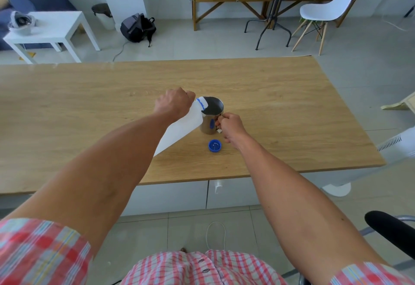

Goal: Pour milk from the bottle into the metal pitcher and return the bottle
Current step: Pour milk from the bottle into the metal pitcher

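Observation:
A white plastic milk bottle [179, 127] with a blue neck ring is tilted steeply, its open mouth resting over the rim of the metal pitcher [211, 114]. My left hand [174, 102] grips the bottle near its neck from above. My right hand [231, 127] is closed on the pitcher's handle at its right side. The pitcher stands upright on the wooden table [89, 109]. Inside it, the surface looks pale grey; no stream of milk is clear to see. The bottle's blue cap [215, 145] lies upside down on the table just in front of the pitcher.
The table's near edge [179, 180] runs just below the cap. A white fan-like appliance [395, 147] sits at the table's right end. A black chair armrest [390, 228] is at my lower right. Beyond the table stand a white side table, bench, round table and chair.

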Motion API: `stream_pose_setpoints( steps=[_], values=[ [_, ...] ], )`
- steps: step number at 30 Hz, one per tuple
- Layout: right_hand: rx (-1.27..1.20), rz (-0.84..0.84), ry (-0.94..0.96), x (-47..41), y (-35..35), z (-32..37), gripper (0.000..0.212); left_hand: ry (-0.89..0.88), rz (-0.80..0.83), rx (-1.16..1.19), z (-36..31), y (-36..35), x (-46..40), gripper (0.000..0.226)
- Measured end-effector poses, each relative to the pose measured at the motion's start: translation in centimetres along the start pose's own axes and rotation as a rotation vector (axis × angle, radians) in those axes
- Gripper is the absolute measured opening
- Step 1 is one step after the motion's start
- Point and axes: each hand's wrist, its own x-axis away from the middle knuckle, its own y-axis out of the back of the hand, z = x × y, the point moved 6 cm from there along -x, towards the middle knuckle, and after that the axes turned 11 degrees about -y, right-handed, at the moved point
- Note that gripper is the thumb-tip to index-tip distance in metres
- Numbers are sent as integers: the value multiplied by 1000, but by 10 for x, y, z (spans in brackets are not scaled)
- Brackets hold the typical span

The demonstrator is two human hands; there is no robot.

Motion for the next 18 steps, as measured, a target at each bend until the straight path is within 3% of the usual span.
stream_pose_setpoints(
  steps=[18],
  values=[
    [10, -20, -1, 0, 0, 2, 28, -54, 59, -158, -14, 6, -10, 37]
  ],
)
